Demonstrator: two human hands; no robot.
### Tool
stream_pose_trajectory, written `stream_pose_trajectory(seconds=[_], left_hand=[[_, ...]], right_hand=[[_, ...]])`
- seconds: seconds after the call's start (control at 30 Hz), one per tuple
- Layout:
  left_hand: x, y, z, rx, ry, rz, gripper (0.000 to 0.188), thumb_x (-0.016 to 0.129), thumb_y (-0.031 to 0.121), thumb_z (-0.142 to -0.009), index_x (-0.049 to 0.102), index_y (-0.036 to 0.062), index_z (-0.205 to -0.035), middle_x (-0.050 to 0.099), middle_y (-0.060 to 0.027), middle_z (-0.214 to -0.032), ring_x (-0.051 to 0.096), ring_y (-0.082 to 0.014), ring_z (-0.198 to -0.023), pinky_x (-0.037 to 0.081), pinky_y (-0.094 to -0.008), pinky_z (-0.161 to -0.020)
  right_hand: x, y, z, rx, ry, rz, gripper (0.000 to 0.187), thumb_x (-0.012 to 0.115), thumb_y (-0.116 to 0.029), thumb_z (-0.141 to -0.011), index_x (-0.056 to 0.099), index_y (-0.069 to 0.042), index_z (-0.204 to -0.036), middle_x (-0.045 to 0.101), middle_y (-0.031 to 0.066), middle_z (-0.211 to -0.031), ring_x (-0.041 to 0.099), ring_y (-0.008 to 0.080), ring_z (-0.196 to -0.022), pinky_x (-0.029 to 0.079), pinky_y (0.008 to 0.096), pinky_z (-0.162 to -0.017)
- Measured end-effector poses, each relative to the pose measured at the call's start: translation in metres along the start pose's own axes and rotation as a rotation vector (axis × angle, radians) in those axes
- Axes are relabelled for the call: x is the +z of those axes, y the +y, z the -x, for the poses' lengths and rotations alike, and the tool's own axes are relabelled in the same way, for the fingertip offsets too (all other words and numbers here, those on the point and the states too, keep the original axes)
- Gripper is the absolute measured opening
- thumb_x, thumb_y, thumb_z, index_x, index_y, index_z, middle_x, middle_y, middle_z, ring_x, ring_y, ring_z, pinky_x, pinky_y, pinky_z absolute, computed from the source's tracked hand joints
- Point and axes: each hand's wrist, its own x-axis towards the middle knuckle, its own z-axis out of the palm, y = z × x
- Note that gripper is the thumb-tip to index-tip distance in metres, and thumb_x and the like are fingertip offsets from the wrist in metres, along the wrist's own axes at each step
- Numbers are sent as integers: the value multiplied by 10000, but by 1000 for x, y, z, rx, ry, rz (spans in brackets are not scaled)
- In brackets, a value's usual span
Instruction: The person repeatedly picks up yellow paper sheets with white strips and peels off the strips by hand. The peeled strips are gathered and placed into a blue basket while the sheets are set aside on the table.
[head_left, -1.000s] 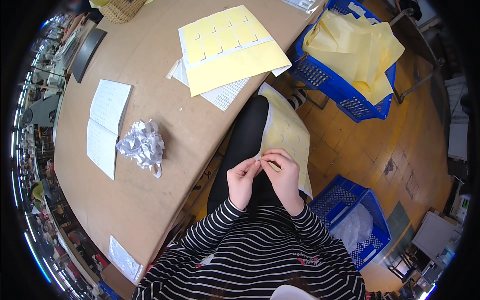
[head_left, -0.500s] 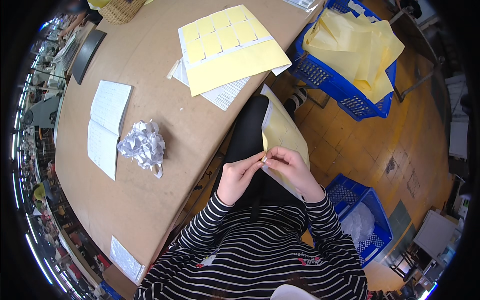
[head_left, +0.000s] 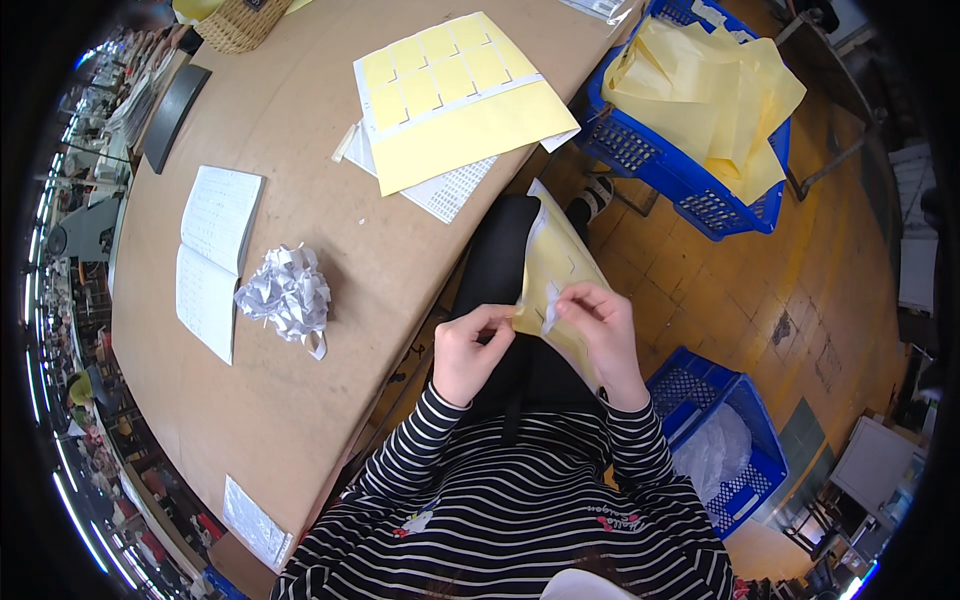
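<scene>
A yellow sticker sheet (head_left: 556,255) with pale edges and printed corner lines lies across my lap, curling down past my knee. My left hand (head_left: 472,345) is closed, thumb and forefinger pinching the sheet's near left edge. Between the thumb and fingertips of my right hand (head_left: 606,322) is a narrow white paper strip (head_left: 550,308), held just above the sheet and a little away from my left hand. More yellow sheets (head_left: 470,135) lie in a stack on the table. Left of my hands sits a crumpled heap of white paper strips (head_left: 288,295).
The brown table (head_left: 370,270) has an open notebook (head_left: 215,255), a dark flat bar (head_left: 177,118), a wicker basket (head_left: 238,22) and a clear plastic packet (head_left: 256,522). On the right, one blue crate (head_left: 640,145) holds yellow sheets; another blue crate (head_left: 765,450) holds clear plastic.
My right hand has moved right, away from my left, drawing out the white strip. My left hand keeps its pinch on the sheet's edge.
</scene>
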Motion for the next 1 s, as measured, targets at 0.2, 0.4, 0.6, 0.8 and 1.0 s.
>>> stream_pose_trajectory(seconds=[0.2, 0.4, 0.6, 0.8, 1.0], left_hand=[[-3, -14, -3, -232, -13, 243, 50, 662, -15, -876, 626, -48, -887, 643, 12, -775, 574, -22, -715, 469, -181, -672], [3, -5, -1, -212, -97, 243, 155, 647, -31, -873, 636, -48, -1027, 694, -38, -849, 621, -44, -782, 493, -190, -709], [-3, 2, 1, -128, -141, 66, 126, 645, 36, -891, 662, -47, -984, 720, -107, -795, 701, -117, -736, 547, -231, -677], [2, -2, 1, -45, -147, 115, 127, 645, 68, -912, 661, -56, -936, 708, -105, -778, 701, -151, -707, 543, -229, -673], [3, -5, 0, -219, -25, 261, 187, 663, 3, -899, 578, -8, -1066, 627, -66, -1012, 642, -147, -988, 535, -284, -876]], right_hand=[[-5, 0, -7, -203, 253, 180, 60, 671, -25, -873, 641, 27, -876, 670, 43, -996, 613, 112, -962, 416, 261, -961], [7, 4, 2, -361, 19, 567, 79, 717, -77, -845, 664, -19, -838, 680, 5, -757, 656, 113, -736, 218, 450, -1179], [27, 14, -5, -189, 32, 480, 112, 744, -52, -814, 649, -19, -864, 664, 39, -762, 635, 167, -713, 400, 425, -1023], [28, 23, -6, -568, 278, 991, 208, 753, -59, -809, 626, -18, -970, 661, 83, -905, 638, 193, -877, 483, 341, -885], [22, 23, -4, -162, 43, 82, 123, 642, 25, -900, 624, -5, -1017, 654, 42, -1008, 618, 97, -916, 488, 224, -815]])
